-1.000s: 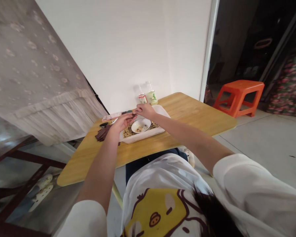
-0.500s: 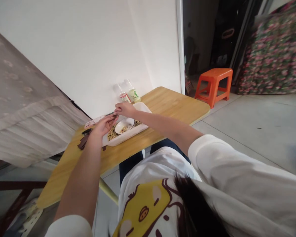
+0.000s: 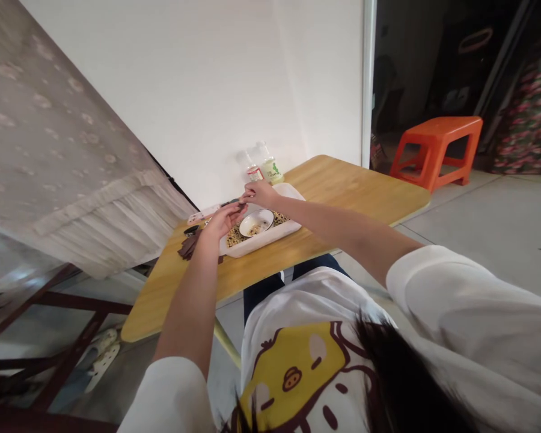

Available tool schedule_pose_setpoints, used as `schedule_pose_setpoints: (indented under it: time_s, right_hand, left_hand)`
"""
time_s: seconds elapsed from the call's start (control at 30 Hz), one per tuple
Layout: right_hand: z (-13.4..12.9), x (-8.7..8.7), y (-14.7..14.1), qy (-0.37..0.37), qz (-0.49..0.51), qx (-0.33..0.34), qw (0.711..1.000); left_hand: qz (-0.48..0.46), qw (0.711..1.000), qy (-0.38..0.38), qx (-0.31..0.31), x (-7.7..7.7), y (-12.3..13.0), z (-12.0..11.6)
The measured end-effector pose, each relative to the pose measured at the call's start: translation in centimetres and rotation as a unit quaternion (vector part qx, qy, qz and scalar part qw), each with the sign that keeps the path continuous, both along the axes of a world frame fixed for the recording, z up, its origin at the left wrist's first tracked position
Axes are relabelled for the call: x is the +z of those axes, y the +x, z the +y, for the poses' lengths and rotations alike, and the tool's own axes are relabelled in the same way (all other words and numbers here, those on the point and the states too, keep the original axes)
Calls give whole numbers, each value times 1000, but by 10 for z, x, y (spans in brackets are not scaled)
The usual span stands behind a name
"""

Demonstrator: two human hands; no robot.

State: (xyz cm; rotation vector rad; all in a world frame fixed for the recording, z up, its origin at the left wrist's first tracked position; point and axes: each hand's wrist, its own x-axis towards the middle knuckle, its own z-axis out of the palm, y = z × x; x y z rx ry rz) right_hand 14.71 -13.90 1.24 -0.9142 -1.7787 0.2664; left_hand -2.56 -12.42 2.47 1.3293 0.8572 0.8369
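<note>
My left hand [image 3: 224,220] is over the left part of a white tray [image 3: 270,241], palm turned up, fingers closing on a small dark piece that I cannot make out. My right hand [image 3: 260,193] meets it at the fingertips, pinching at the same piece from above. Beneath them, a white bowl [image 3: 258,221] with a dark rim stands in the tray and has some pale bits inside. Loose, mixed dark and yellowish grains [image 3: 237,240] are spread around the bowl.
Two clear bottles with labels, one green [image 3: 273,171] and one red [image 3: 254,173], stand behind the tray by the wall. Brown material [image 3: 190,245] lies left on the wooden table [image 3: 342,183]. An orange stool [image 3: 437,150] stands at right, a curtain [image 3: 94,204] hangs at left.
My view has swung left, so the table, tray and stool appear further right. Both hands stay together above the tray, fingertips still meeting.
</note>
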Motion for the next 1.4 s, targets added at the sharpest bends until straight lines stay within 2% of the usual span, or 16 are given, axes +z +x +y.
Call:
schedule_pose_setpoints:
  time_s: [0.4,0.73,0.87,0.97,1.17,1.4]
  right_hand:
    - [-4,0,-1,-6,27,9,1000]
    - [-6,-2,-2,-6,39,35,999]
    - [-11,-3,-5,8,22,24,999]
    - [-13,-3,-6,18,-11,21,1000]
    - [-12,-3,-2,29,7,-44,999]
    - [-9,-6,1,14,1,-14,1000]
  left_hand:
    - [-12,1000,-14,4,1,2,-2]
    - [-31,999,-12,-7,-5,0,0]
    - [-43,999,-16,-22,-5,1,-3]
    - [-59,998,-13,-10,-5,2,-3]
    - [-64,998,-11,-12,-10,2,2]
    - [-55,998,-15,-21,-13,2,5]
